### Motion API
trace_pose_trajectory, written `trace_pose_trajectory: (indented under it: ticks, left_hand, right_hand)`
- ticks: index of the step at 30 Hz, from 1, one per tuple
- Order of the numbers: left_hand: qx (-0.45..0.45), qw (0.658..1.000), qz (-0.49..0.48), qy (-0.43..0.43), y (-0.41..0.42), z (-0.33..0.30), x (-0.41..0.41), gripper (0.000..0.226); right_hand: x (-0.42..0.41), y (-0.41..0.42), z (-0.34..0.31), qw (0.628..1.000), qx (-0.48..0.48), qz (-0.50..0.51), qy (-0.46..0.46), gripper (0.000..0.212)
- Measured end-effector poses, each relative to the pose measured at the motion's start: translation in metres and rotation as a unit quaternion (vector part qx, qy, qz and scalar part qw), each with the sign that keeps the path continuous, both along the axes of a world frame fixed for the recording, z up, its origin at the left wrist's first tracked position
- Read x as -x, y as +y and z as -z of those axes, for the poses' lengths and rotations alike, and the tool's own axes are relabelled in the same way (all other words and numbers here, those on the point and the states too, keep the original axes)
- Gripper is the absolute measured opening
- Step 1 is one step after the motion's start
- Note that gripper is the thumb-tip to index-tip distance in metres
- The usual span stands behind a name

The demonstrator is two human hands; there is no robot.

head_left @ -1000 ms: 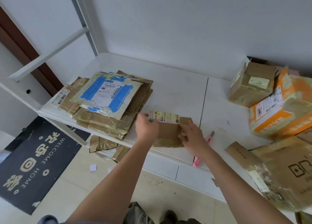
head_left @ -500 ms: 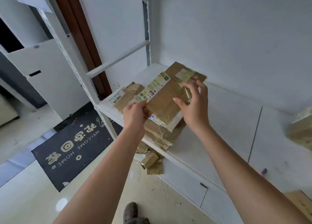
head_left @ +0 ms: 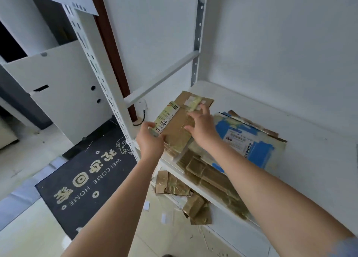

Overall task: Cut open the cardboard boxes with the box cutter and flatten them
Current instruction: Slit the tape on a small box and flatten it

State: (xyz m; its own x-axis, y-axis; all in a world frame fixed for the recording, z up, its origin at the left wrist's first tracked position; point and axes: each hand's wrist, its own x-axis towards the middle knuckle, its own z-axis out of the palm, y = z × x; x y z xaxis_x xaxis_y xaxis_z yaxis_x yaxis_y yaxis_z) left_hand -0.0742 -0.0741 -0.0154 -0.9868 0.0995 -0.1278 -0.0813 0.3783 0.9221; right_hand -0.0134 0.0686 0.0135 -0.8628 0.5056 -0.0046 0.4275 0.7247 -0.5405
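Note:
A flattened brown cardboard box (head_left: 177, 121) with a yellow-green shipping label lies at the far left end of the white shelf (head_left: 302, 140), on top of other flattened pieces. My left hand (head_left: 150, 139) holds its near left edge at the label. My right hand (head_left: 201, 127) rests flat on its top, fingers spread. To the right lies a stack of flattened boxes (head_left: 251, 142), the top one with blue tape and a white label. The box cutter is not in view.
A perforated white shelf post (head_left: 108, 101) stands just left of my left hand, with a cross bar (head_left: 162, 76) behind. Cardboard scraps (head_left: 180, 190) lie under the shelf and on the tiled floor. A dark welcome mat (head_left: 85, 181) lies to the left.
Both hands carried the flattened box from the middle of the shelf leftward and set it down at the left end. The view swung left, so the pink cutter and uncut boxes left the frame.

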Motion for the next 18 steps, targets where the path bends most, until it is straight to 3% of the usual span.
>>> trace_pose_trajectory:
  ticks: [5,9,11,13,18]
  left_hand:
    - [0.123,0.989,0.076,0.004,-0.003,0.034,0.029,0.044]
    - [0.314,0.922,0.179,0.135,-0.009,0.052,0.037,0.058]
    - [0.324,0.891,0.258,0.185,-0.013,0.06,0.04,0.06]
    - [0.329,0.873,0.316,0.173,-0.017,0.067,0.043,0.058]
    - [0.376,0.848,0.342,0.153,-0.015,0.072,0.044,0.058]
  right_hand:
    - [0.03,-0.01,0.029,0.993,-0.041,0.009,-0.108,0.047]
    - [0.037,-0.014,0.048,0.975,-0.106,-0.012,-0.195,0.051]
    - [0.039,-0.014,0.055,0.961,-0.125,-0.021,-0.246,0.052]
    - [0.04,-0.012,0.061,0.946,-0.154,-0.04,-0.283,0.05]
    - [0.045,-0.007,0.06,0.927,-0.179,-0.066,-0.322,0.045]
